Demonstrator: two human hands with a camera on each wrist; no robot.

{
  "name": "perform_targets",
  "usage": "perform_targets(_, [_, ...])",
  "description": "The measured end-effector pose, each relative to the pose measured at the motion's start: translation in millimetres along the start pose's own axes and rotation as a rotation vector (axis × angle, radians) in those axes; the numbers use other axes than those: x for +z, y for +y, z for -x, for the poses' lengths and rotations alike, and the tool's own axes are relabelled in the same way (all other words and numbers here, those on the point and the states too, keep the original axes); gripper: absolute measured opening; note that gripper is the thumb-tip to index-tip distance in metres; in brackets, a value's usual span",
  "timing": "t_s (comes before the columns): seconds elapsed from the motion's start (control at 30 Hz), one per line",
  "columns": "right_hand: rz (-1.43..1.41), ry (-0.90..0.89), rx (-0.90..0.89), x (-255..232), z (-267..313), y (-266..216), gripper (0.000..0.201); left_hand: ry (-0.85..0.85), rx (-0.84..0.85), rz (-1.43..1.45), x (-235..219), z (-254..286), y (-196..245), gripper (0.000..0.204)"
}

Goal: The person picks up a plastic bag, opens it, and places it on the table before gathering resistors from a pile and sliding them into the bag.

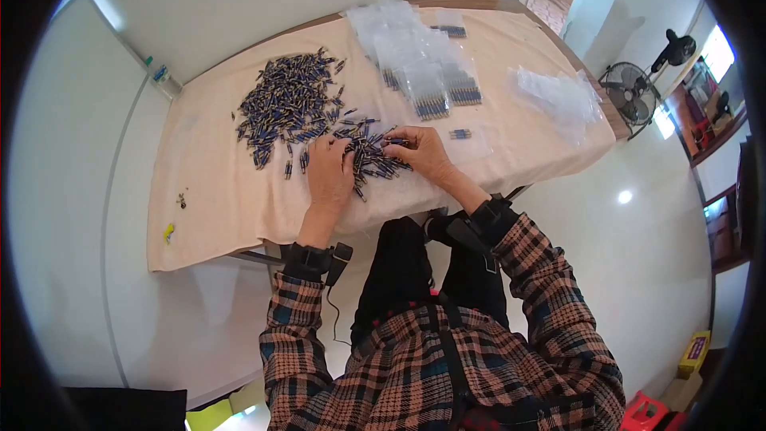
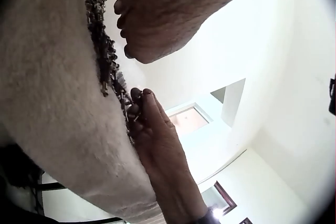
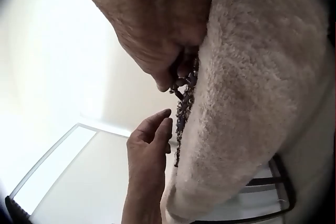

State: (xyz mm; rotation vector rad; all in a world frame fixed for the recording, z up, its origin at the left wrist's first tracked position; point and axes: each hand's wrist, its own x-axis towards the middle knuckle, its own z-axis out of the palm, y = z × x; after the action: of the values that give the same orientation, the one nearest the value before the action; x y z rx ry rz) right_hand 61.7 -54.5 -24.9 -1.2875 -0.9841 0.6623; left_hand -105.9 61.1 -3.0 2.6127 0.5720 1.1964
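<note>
Small blue cylinders with brass-coloured ends (image 1: 369,157) lie in a loose heap at the front of the cloth-covered table (image 1: 215,199). At the heap's right side, my right hand (image 1: 423,153) pinches a few of these cylinders between thumb and fingers; the right wrist view shows one cylinder end (image 3: 178,94) poking out past the fingertips. My left hand (image 1: 329,172) hovers over the heap's left edge, fingers loosely bent and nothing seen between them. A much larger pile of the same cylinders (image 1: 287,100) spreads behind the left hand.
Clear plastic bags (image 1: 391,32) are stacked at the back, and filled bags (image 1: 431,102) hold rows of cylinders. More loose bags (image 1: 558,100) lie on the right. A few cylinders (image 1: 460,134) sit right of my right hand. A bottle (image 1: 162,76) stands by the left wall.
</note>
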Motion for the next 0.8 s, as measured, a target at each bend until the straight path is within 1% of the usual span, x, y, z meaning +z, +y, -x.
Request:
perform_targets(0.03, [-0.035,-0.007,0.006,-1.6,-0.3,1.1,0.023,0.029,0.045,-0.03,1.2,-0.8,3.0,0.022])
perform_targets(0.07, [-0.07,-0.013,0.012,-3.3,0.0,2.5,0.023,0.015,0.056,-0.035,2.5,-1.8,5.6,0.022])
perform_targets(0.17, [-0.165,-0.01,0.066,-10.2,-0.2,3.1,0.023,-0.198,-0.21,0.305,7.8,-5.0,11.2,0.024])
perform_targets(0.2, [-0.203,-0.018,0.091,-12.1,-0.5,2.3,0.023,-0.209,-0.204,0.298,10.7,-6.5,12.9,0.024])
perform_targets(0.23, [-0.212,-0.012,0.09,-13.1,-0.4,1.9,0.023,-0.21,-0.23,0.362,14.6,-7.6,14.5,0.023])
perform_targets(0.3, [-0.311,-0.003,0.069,-14.2,-1.2,2.2,0.023,-0.204,-0.288,0.491,20.4,-10.3,19.5,0.022])
perform_targets(0.33, [-0.36,0.0,0.059,-14.3,-1.9,2.8,0.024,-0.207,-0.288,0.485,21.8,-12.4,22.2,0.022])
perform_targets(0.43, [-0.328,-0.034,0.078,-17.4,-2.7,4.0,0.025,-0.357,-0.602,0.867,25.3,-17.6,29.5,0.018])
perform_targets(0.6, [-0.279,-0.049,0.092,-18.8,-1.8,3.6,0.026,-0.285,-0.591,0.944,31.7,-18.9,37.4,0.017])
perform_targets(0.7, [-0.285,-0.047,0.097,-18.0,-1.4,3.2,0.026,-0.251,-0.525,0.875,35.5,-16.7,37.2,0.016])
perform_targets(0.8, [-0.292,-0.067,0.098,-17.6,-1.4,3.7,0.027,-0.219,-0.512,0.835,37.6,-15.4,38.0,0.013])
